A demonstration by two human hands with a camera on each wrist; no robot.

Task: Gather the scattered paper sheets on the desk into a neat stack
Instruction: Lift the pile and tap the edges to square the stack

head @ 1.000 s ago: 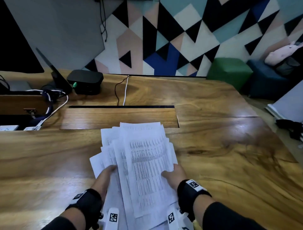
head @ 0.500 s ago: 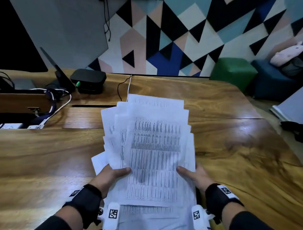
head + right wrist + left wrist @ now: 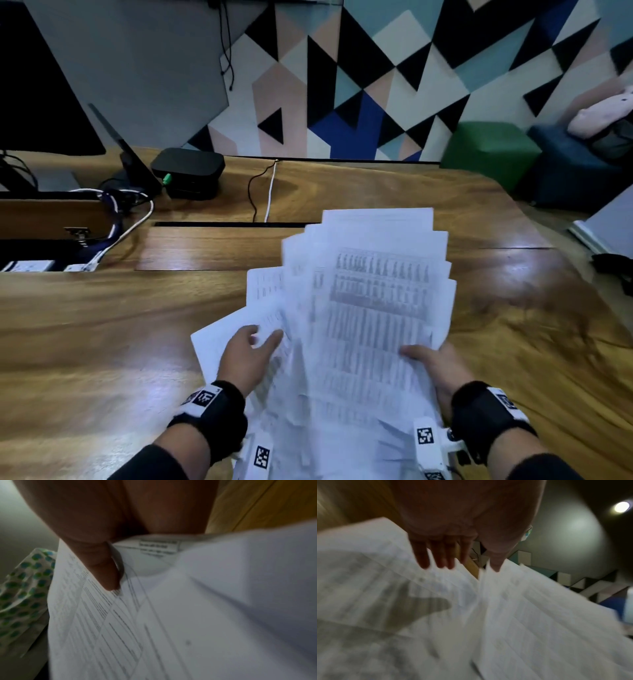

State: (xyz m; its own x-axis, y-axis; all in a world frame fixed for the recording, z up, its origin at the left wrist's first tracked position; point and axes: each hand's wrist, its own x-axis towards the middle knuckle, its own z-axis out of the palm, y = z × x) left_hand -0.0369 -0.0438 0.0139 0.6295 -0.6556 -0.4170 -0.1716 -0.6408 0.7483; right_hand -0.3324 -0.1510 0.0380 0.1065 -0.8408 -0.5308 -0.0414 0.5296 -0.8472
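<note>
A fanned, uneven sheaf of printed paper sheets (image 3: 370,308) is held up over the wooden desk (image 3: 102,342). My right hand (image 3: 421,356) grips its lower right edge, with the thumb (image 3: 109,574) pressed on the top sheet (image 3: 188,615) and the fingers hidden underneath. My left hand (image 3: 255,342) lies on the sheets that stick out at the left. In the left wrist view its fingers (image 3: 440,559) are straight over the blurred paper sheets (image 3: 522,615). The sheets' lower ends are hidden by my wrists.
A black box (image 3: 187,173) and cables (image 3: 270,192) sit at the desk's back, beside a cable slot (image 3: 233,224). A dark monitor (image 3: 41,102) and a power strip (image 3: 30,265) are at the far left. A green stool (image 3: 489,150) stands beyond the desk's right edge.
The sheaf has been lifted off the desk and moved to the right. My left thumb has come off the sheaf's left side, and that hand now lies flat on the left sheets.
</note>
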